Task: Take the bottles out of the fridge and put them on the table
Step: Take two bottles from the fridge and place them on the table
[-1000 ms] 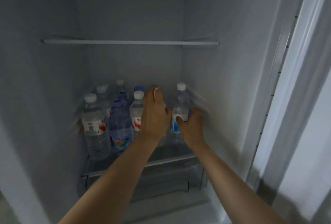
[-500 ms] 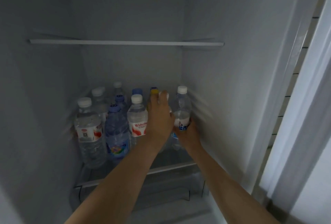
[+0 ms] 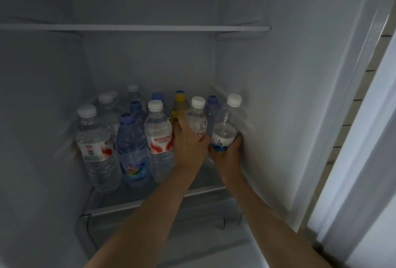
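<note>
Several plastic water bottles stand on the lower fridge shelf (image 3: 137, 202). My left hand (image 3: 188, 143) is wrapped around a white-capped clear bottle with a red label (image 3: 198, 117) near the middle. My right hand (image 3: 227, 152) grips the lower part of a white-capped bottle with a blue label (image 3: 225, 132) by the right fridge wall; that bottle leans to the right. To the left stand a red-labelled Wahaha bottle (image 3: 158, 137), a blue-capped bottle (image 3: 131, 152) and a larger white-capped bottle (image 3: 96, 145). A yellow-capped bottle (image 3: 179, 104) stands behind my left hand.
An upper glass shelf (image 3: 137, 28) spans the fridge above the bottles. The right inner wall (image 3: 278, 117) is close to my right hand. A clear drawer (image 3: 150, 224) sits under the lower shelf. The fridge's bright outer edge (image 3: 353, 160) runs down the right.
Both hands reached in and closed around two bottles. The right hand's bottle has tipped to the right. The view has moved closer to the shelf.
</note>
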